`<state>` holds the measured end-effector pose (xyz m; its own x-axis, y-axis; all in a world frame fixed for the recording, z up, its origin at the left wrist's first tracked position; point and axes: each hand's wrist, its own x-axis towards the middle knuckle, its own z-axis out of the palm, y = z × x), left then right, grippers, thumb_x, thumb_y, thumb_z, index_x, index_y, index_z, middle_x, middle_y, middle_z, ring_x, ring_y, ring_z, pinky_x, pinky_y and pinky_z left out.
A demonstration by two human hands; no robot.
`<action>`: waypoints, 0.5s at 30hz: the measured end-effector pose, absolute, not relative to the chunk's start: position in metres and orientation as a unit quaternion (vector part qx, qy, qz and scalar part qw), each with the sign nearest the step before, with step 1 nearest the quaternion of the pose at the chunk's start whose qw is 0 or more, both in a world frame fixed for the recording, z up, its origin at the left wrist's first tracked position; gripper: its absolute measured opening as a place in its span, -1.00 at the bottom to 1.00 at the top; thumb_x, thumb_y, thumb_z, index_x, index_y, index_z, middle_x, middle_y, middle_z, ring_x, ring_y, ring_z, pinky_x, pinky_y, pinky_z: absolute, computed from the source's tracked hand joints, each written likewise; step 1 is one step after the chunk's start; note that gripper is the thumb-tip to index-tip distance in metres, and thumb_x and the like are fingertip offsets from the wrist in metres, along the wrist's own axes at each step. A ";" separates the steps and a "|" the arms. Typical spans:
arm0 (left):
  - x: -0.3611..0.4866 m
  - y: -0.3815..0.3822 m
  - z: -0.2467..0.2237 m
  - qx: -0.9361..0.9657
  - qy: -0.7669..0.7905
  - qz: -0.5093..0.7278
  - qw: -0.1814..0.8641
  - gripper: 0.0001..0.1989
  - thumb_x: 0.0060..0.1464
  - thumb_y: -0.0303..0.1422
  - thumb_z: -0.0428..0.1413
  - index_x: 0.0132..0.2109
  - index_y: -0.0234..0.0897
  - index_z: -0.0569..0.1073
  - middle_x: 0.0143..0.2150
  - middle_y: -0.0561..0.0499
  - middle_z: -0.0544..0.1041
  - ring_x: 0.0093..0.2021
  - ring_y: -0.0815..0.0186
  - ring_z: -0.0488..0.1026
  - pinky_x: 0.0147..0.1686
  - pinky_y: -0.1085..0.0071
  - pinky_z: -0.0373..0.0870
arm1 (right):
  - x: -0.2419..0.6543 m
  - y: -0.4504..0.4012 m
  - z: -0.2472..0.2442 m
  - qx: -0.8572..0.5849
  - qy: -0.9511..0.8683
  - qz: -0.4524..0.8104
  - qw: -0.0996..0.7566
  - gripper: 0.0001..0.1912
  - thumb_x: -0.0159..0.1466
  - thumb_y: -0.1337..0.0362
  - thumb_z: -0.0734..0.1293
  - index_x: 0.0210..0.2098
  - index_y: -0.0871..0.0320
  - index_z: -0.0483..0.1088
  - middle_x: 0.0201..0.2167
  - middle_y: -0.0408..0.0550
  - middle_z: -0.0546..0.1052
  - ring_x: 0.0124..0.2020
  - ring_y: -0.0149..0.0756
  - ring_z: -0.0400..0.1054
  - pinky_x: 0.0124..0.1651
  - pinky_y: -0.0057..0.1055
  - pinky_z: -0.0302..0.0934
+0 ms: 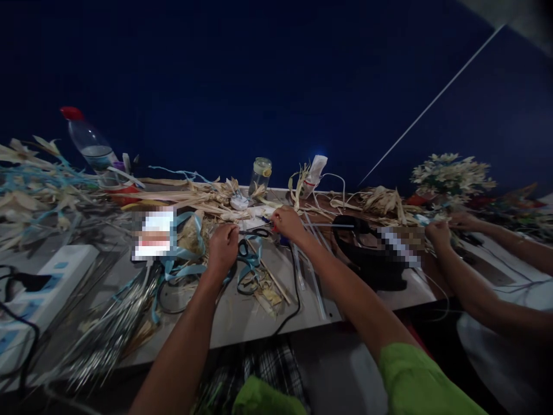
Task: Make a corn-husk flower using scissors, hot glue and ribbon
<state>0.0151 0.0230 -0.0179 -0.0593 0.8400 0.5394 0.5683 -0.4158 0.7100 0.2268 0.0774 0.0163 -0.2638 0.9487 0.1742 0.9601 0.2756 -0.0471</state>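
My left hand is closed above the table, its fingers curled inward; whatever it pinches is too small to make out. Light blue ribbon lies in loops beside and below it. Farther forward, my right hand is also closed, with its fingertips over a white flat piece. A small dark blue bit shows at those fingertips, but its kind is unclear. Pale dried husk strips spread across the table behind both hands. A dark loop lies between the hands.
A red-capped bottle, a jar and a white power strip stand around. A wire bundle lies front left. To the right are a black strapped object, a co-worker's hand and pale flowers.
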 end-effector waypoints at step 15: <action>0.016 0.022 -0.014 0.669 0.529 0.503 0.138 -0.82 0.07 -0.38 -0.06 -0.34 -0.31 0.42 -0.35 -0.07 0.47 -0.28 0.28 0.39 -0.21 0.36 0.30 | 0.241 0.096 0.002 -0.649 -0.670 0.171 0.316 -0.84 0.10 0.32 0.19 -0.43 0.24 0.38 -0.41 -0.03 0.46 -0.35 -0.36 0.29 -0.21 -0.40 0.17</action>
